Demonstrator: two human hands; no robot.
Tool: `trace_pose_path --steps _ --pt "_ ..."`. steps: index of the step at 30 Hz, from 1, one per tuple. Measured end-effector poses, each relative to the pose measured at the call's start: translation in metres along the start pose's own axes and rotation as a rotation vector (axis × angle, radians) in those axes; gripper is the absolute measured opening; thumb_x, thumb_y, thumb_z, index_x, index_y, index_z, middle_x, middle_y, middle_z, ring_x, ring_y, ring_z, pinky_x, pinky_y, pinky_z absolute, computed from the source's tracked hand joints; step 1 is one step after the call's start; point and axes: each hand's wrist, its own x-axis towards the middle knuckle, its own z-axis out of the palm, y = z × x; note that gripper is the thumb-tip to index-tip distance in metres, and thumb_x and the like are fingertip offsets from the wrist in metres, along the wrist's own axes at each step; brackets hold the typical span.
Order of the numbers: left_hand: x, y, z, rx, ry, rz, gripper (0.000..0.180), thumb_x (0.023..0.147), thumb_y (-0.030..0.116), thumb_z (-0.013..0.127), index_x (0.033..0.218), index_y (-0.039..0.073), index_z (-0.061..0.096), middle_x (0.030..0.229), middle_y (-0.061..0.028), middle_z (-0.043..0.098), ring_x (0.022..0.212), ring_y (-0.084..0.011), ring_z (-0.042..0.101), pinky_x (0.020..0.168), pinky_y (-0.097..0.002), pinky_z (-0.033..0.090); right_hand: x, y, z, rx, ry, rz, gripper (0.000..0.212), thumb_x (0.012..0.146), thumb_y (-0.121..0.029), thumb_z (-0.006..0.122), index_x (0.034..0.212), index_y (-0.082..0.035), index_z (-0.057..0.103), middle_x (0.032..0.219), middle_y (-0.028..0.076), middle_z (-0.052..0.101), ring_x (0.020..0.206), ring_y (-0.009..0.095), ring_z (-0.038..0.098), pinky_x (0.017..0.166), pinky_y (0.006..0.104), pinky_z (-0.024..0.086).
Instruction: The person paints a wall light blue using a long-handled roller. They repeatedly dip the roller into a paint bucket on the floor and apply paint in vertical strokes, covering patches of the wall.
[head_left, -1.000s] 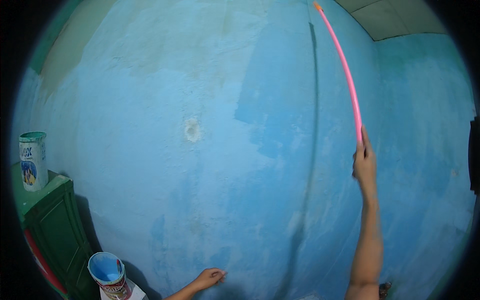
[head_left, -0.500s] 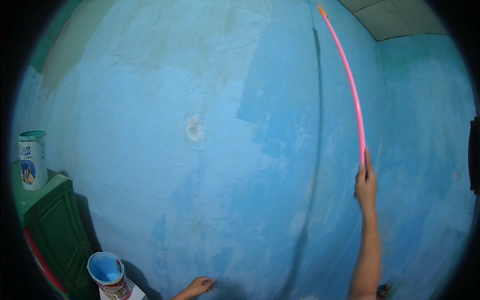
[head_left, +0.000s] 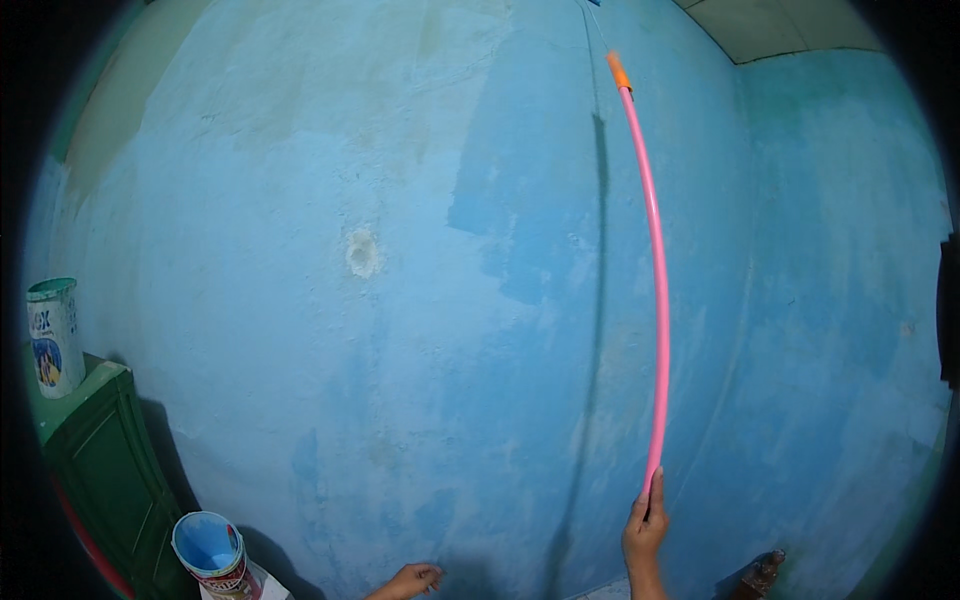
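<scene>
My right hand [head_left: 645, 532] is wrapped round the lower end of a long pink pole [head_left: 657, 260]. The pole rises almost upright in front of the blue wall [head_left: 400, 350]. An orange handle [head_left: 620, 72] is fixed to its top, and a thin metal rod leads from there to a blue roller head [head_left: 594, 3], mostly cut off by the upper edge. Low in the middle, my left hand [head_left: 416, 578] has its fingers curled in, with nothing visible in them. Darker blue patches of paint lie on the wall left of the pole.
At lower left a paint bucket [head_left: 208, 550] with blue inside and a brush-like handle stands on a white surface. Behind it is a green cabinet [head_left: 110, 470] bearing a white paint can [head_left: 55, 340]. A dark brown object [head_left: 765, 572] sits low at right.
My right hand has come down and left, lowering the pole, so the orange handle and part of the roller now show. My left hand stays low, its fingers more curled.
</scene>
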Motion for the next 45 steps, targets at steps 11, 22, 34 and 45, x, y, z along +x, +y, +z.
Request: trace_pose_path --steps 11,22,34,45 --pt "-0.021 -0.030 0.007 -0.035 0.030 -0.004 0.033 0.099 0.023 0.050 0.124 0.005 0.062 0.088 -0.0065 0.067 0.071 -0.0168 0.061 0.061 -0.0314 0.051 -0.054 -0.005 0.034 0.034 0.029 -0.064 0.050 0.100 -0.006 0.045 0.149 -0.005 0.036 0.061 0.000 0.045 0.052 0.007 0.039 0.049 0.0247 0.035" --pt "-0.036 -0.059 -0.010 -0.111 0.118 -0.071 0.026 0.099 0.022 0.050 0.114 0.007 0.064 0.091 -0.0057 0.069 0.073 -0.0157 0.064 0.060 -0.0307 0.052 0.092 -0.080 0.027 0.091 0.009 -0.067 0.047 0.104 -0.014 0.042 0.150 -0.012 0.037 0.063 -0.002 0.039 0.052 0.007 0.034 0.047 0.0264 0.030" --pt "-0.042 -0.074 0.002 -0.104 0.071 -0.119 0.032 0.099 0.028 0.051 0.124 0.011 0.062 0.082 -0.0063 0.067 0.065 -0.0150 0.061 0.055 -0.0297 0.051 -0.041 -0.027 0.042 0.078 -0.071 -0.047 0.049 0.102 -0.011 0.045 0.149 -0.003 0.035 0.065 0.002 0.047 0.053 0.009 0.041 0.048 0.0269 0.036" --pt "-0.043 -0.066 0.000 -0.102 0.071 -0.118 0.032 0.099 0.027 0.051 0.122 0.008 0.062 0.083 -0.0076 0.068 0.067 -0.0152 0.062 0.055 -0.0313 0.051 0.083 -0.077 0.037 0.107 -0.018 -0.057 0.045 0.103 -0.017 0.042 0.147 -0.006 0.040 0.063 0.001 0.044 0.053 0.009 0.039 0.049 0.0283 0.035"
